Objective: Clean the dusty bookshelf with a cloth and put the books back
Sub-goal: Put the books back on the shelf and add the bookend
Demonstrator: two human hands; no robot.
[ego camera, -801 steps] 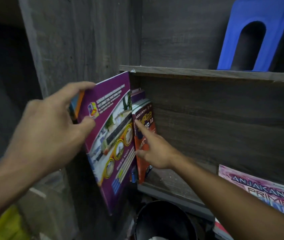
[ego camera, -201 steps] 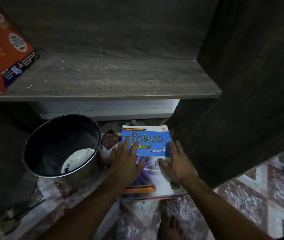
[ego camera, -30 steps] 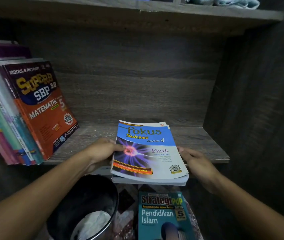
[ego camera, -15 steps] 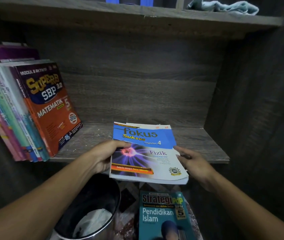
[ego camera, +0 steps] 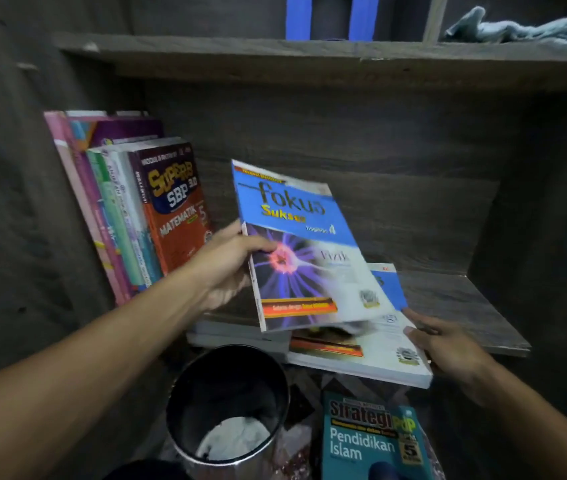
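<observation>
My left hand (ego camera: 228, 263) grips the left edge of a blue Fokus Sukses Fizik book (ego camera: 301, 247), tilted up above the wooden shelf (ego camera: 462, 306). A second Fokus book (ego camera: 375, 351) lies flat, overhanging the shelf's front edge, and my right hand (ego camera: 448, 348) holds its right corner. A row of books leans at the shelf's left end, fronted by the orange Superb SBP Matematik book (ego camera: 176, 209). A pale blue cloth (ego camera: 524, 29) lies on the upper shelf at the right.
A metal bin (ego camera: 230, 407) with white paper inside stands on the floor below the shelf. Beside it lies a teal Strategi PdP Pendidikan Islam book (ego camera: 372, 441). A blue bookend (ego camera: 330, 15) stands on the upper shelf. The dark cabinet wall (ego camera: 545, 202) closes the right side.
My left hand has lifted the top Fokus book off the one beneath and tilted it upright toward the leaning row. My right hand keeps the lower book on the shelf edge.
</observation>
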